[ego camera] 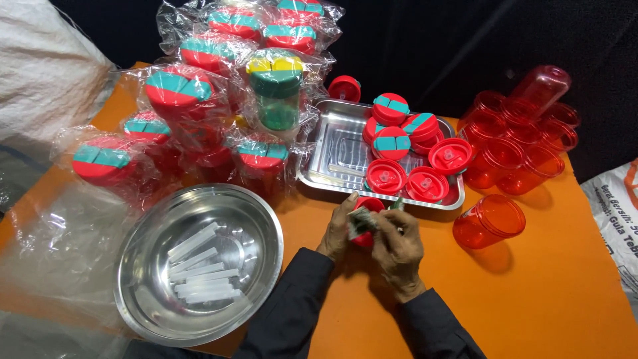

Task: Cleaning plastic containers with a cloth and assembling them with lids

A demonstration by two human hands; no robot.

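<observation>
Both hands meet over the orange table just in front of the metal tray (332, 149). My left hand (337, 233) and my right hand (399, 247) together hold a red lid (364, 223) with a teal insert piece. The fingers hide most of the lid. Several red lids (425, 183), some fitted with teal flaps (391, 143), lie in the tray right behind the hands.
A round steel bowl (153, 233) with several white plastic sticks sits at front left. Wrapped jars with red and teal lids (179, 90) stand at back left, one with a green lid (276, 80). Empty red jars (488, 223) cluster at right. White sacks flank the table.
</observation>
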